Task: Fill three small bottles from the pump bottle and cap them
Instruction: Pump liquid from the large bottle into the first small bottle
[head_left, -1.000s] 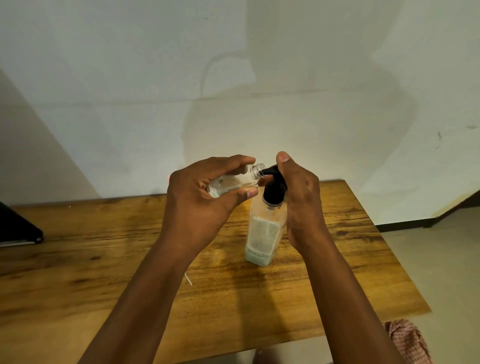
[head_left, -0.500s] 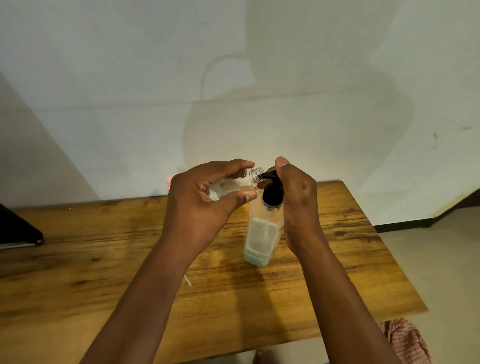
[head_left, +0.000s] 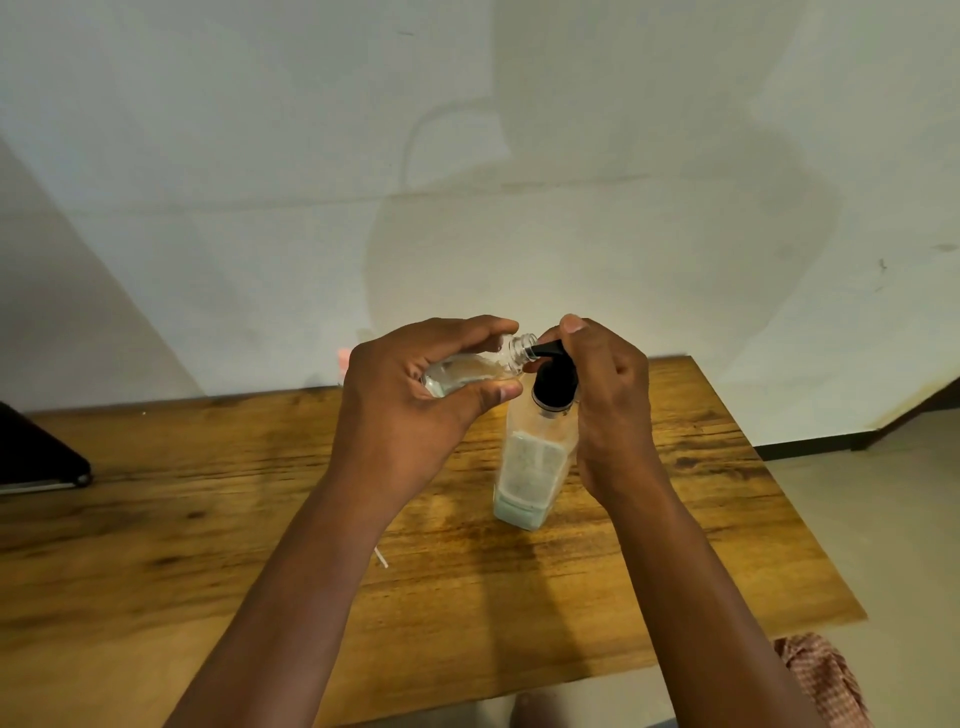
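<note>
A tall clear pump bottle (head_left: 532, 462) with pale liquid at its bottom and a black pump head (head_left: 555, 382) stands upright on the wooden table (head_left: 208, 519). My left hand (head_left: 410, 400) grips a small clear bottle (head_left: 478, 366), tilted sideways, its open threaded neck against the pump's spout. A little pale liquid lies in the small bottle. My right hand (head_left: 608, 400) wraps round the pump bottle's neck from the right, with its forefinger on top of the pump head. No other small bottles or caps show.
A dark flat object (head_left: 36, 452) lies at the table's left edge. A small white sliver (head_left: 381, 557) lies on the wood near my left forearm. A small pink thing (head_left: 345, 358) peeks out behind my left hand. Checked cloth (head_left: 826, 680) shows below the table's right front corner.
The pump head went down under my right forefinger half a second ago and has risen slightly since. Both hands and the small bottle stay at the spout.
</note>
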